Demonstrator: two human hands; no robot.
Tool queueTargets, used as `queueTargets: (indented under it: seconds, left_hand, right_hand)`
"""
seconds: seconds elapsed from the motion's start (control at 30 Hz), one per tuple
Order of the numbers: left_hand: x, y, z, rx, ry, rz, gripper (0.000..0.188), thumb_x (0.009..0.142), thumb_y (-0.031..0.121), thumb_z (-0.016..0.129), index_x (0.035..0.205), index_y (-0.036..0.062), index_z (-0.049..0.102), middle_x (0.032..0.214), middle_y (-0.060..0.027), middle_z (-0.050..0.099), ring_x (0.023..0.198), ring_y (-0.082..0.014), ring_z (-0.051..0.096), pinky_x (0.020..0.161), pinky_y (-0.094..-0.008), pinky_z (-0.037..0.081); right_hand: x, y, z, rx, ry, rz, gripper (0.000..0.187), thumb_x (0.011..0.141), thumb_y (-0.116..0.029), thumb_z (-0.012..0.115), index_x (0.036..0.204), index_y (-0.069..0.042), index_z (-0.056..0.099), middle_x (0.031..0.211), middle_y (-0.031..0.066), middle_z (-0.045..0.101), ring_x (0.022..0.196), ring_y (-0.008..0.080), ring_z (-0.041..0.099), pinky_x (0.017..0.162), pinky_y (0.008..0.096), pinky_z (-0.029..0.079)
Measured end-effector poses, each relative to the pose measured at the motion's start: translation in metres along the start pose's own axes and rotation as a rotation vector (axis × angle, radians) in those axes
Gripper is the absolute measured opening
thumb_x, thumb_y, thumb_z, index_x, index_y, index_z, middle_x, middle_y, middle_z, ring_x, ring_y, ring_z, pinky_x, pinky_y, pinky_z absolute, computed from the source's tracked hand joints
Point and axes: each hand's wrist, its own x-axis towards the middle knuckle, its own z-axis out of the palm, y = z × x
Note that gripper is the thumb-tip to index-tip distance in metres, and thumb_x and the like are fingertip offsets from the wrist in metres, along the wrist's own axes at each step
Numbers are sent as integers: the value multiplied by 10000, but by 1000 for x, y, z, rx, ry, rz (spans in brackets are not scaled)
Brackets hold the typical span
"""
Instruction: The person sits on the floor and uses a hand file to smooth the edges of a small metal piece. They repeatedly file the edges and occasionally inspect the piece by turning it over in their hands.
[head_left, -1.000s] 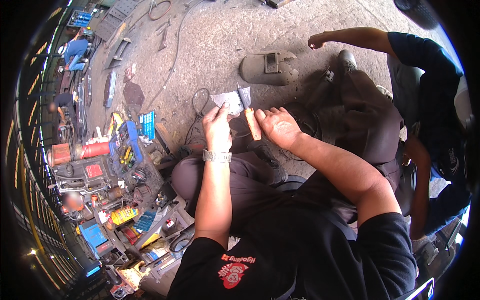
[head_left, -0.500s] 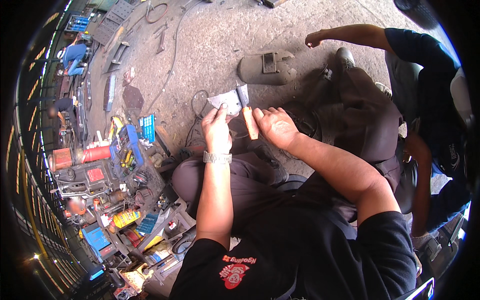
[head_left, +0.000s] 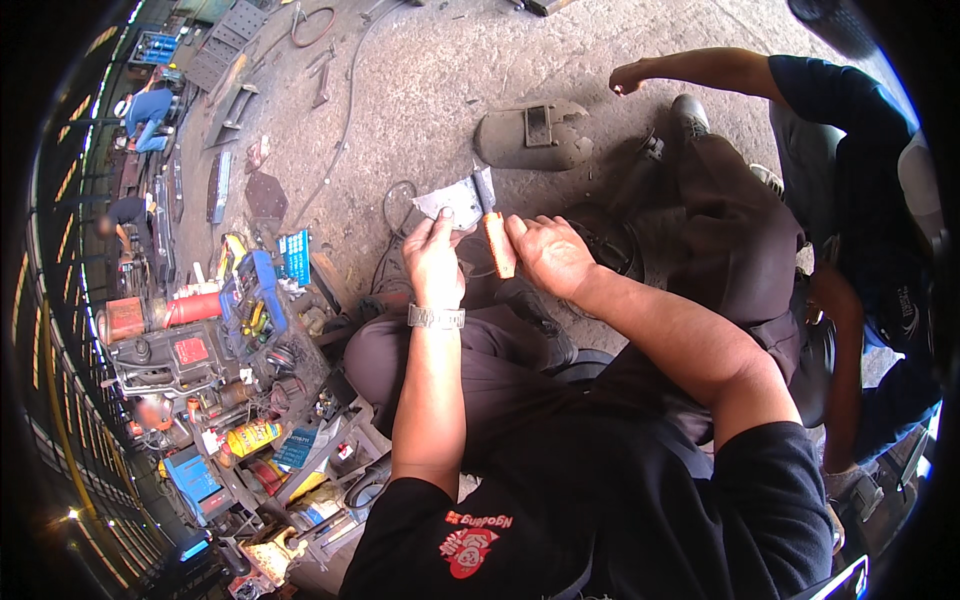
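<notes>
My left hand (head_left: pixel 435 262), with a metal-banded watch (head_left: pixel 437 317) on its wrist, pinches a thin whitish plate (head_left: pixel 440 200) with an uneven outline. The thumb lies on the plate's near edge. In my right hand (head_left: pixel 550 252) is an orange-handled file (head_left: pixel 499 246), its kind not fully certain at this size. Its narrow grey blade (head_left: pixel 483 188) points away from me along the plate's right side. Whether blade and plate touch, I cannot tell. My right fingers are bent by the handle and partly hidden.
Beyond my hands a welding mask (head_left: pixel 533 137) lies on the concrete floor. Close on the right, a person in dark clothes (head_left: pixel 850 130) reaches an arm forward. A cluttered heap of tools (head_left: pixel 255 310) and a blue box (head_left: pixel 192 482) stand left. A cable (head_left: pixel 345 125) crosses the floor.
The plate and the file have shifted very slightly, a little to the left. Both hands keep their hold in nearly the same place.
</notes>
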Motion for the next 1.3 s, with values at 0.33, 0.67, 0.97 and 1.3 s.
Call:
queueTargets:
  seconds: [0.33, 0.67, 0.97, 1.3]
  left_hand:
    - [1, -1, -2, 6, 4, -5, 182, 1003, 56, 633, 854, -43, 664, 836, -64, 669, 726, -124, 640, 738, -311, 584]
    - [0, -1, -3, 11, 3, 5, 185, 1011, 54, 615, 862, -40, 672, 836, -71, 678, 712, -137, 653, 745, -321, 602]
    - [0, -1, -4, 11, 5, 4, 176, 1010, 58, 618, 891, -52, 686, 871, -101, 708, 748, -163, 685, 767, -338, 603]
    - [0, 5, 0, 13, 63, -7, 167, 1004, 37, 611, 896, -70, 680, 876, -120, 713, 724, -177, 697, 739, -354, 626]
  right_hand:
    - [0, -2, 0, 44, -8, 15, 234, 863, -111, 620, 1068, -62, 520, 943, 160, 726, 981, 335, 689, 872, 467, 502]
    - [1, -3, -3, 53, -37, 25, 242, 870, -115, 616, 1086, -57, 525, 949, 166, 725, 993, 338, 689, 876, 467, 501]
    - [1, -3, 0, 61, -42, 19, 248, 880, -115, 601, 1105, -50, 519, 973, 178, 728, 1016, 345, 687, 894, 473, 502]
    - [2, -3, -2, 33, 18, 43, 222, 896, -132, 589, 1099, -62, 530, 1008, 170, 719, 1059, 339, 665, 944, 472, 485]
